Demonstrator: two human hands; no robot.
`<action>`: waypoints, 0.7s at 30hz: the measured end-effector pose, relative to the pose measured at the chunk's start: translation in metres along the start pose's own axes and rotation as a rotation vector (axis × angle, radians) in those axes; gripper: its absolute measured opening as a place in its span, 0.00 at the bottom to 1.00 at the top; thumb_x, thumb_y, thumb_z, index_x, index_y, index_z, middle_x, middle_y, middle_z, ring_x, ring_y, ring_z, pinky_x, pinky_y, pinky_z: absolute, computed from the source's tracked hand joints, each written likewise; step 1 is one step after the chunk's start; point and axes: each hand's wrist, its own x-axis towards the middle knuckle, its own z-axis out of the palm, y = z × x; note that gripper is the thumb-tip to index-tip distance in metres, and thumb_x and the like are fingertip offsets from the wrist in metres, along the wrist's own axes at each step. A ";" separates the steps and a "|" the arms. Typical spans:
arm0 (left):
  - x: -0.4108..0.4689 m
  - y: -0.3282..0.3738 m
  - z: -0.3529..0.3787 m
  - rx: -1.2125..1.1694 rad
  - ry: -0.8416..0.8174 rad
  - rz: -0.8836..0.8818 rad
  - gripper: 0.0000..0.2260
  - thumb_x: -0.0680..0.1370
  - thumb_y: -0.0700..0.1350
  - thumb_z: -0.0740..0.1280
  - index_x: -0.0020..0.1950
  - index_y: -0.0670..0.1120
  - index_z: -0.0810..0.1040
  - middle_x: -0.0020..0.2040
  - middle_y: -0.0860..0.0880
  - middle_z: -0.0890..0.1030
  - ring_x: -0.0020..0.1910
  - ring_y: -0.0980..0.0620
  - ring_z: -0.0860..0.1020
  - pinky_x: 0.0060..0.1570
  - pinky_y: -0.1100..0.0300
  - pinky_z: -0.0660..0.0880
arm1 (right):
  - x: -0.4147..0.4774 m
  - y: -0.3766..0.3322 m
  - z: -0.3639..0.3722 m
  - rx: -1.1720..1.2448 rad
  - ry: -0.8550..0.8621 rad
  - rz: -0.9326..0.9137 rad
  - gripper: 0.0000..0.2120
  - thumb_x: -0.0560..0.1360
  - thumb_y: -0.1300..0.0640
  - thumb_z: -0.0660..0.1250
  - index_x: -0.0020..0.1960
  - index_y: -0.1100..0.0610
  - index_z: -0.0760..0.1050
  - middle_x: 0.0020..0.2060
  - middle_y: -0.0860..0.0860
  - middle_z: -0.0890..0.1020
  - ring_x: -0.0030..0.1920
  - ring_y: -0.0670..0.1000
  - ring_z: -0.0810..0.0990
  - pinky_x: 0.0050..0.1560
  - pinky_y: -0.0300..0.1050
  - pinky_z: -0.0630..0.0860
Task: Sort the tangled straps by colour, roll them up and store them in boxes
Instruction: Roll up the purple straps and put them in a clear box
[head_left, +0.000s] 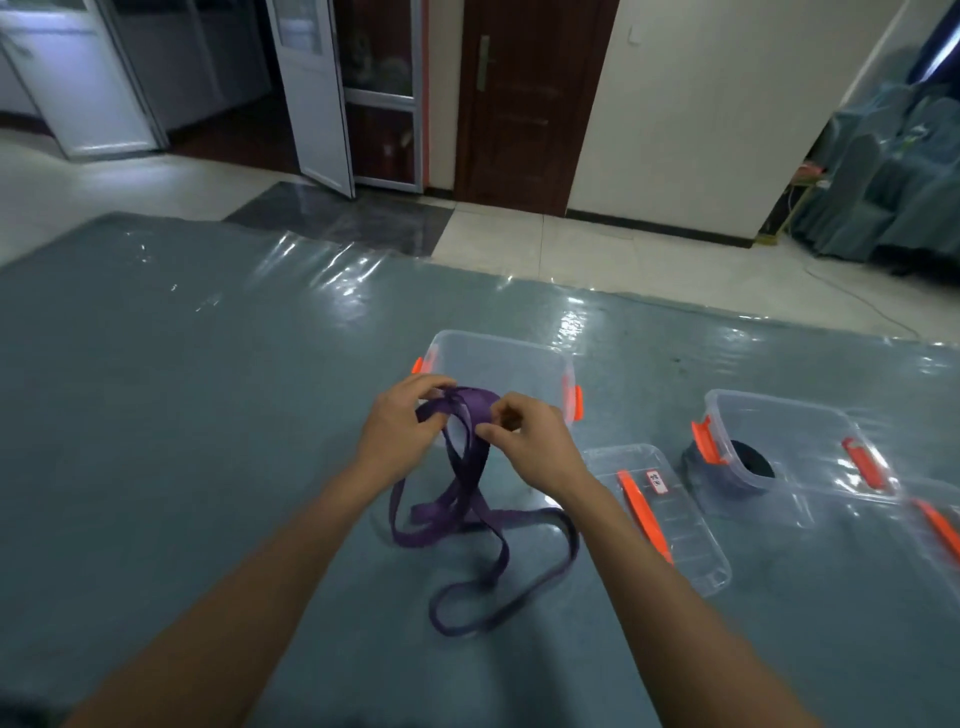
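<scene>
Item 1. Wide grey-blue counter (208, 415) under clear plastic film. It carried everything listed here.

Item 2. Clear plastic box with orange latches (498, 358). It stood lidless just behind both grips, and I could see nothing in it.

Item 3. Second clear plastic box (810, 441), off to the right. It held a rolled black strap (751, 460).

Item 4. Flat clear lid with an orange handle (670, 514). It lay on the counter between the two boxes, nearer to me.

Item 5. Long purple webbing strap (470, 512). Its upper part was lifted in front of the first box, and the rest trailed in loose crossing loops on the counter below.

Item 6. Left grip (400, 423), fingers curled round the strap's upper loops. Right grip (530, 441), thumb and forefinger pinching the same bundle.

Handling note, my judgement: the rolling had barely begun. I would find a free end first, then keep the webbing flat and untwisted. One grip should wind the strap taut while the other feeds it. The trailing loops need to run clear so they do not knot.
</scene>
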 end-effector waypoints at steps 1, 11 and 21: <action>0.001 0.005 -0.001 0.019 0.009 0.000 0.19 0.71 0.33 0.73 0.59 0.48 0.83 0.52 0.55 0.83 0.51 0.54 0.82 0.56 0.62 0.76 | 0.002 -0.004 -0.009 0.026 0.015 -0.006 0.07 0.74 0.55 0.74 0.42 0.55 0.76 0.36 0.50 0.82 0.39 0.52 0.80 0.43 0.50 0.79; -0.008 0.043 -0.005 0.069 -0.405 -0.242 0.35 0.72 0.41 0.78 0.76 0.51 0.69 0.67 0.53 0.78 0.58 0.57 0.78 0.58 0.61 0.75 | -0.001 -0.029 -0.076 0.229 -0.029 -0.137 0.05 0.80 0.63 0.65 0.51 0.54 0.77 0.42 0.52 0.82 0.43 0.50 0.81 0.46 0.42 0.79; -0.001 0.120 0.037 -0.204 -0.278 -0.172 0.13 0.78 0.35 0.71 0.62 0.47 0.79 0.57 0.49 0.83 0.59 0.51 0.81 0.64 0.58 0.76 | -0.027 -0.021 -0.136 0.171 0.090 -0.319 0.13 0.79 0.65 0.65 0.48 0.46 0.76 0.43 0.41 0.80 0.45 0.38 0.77 0.43 0.27 0.72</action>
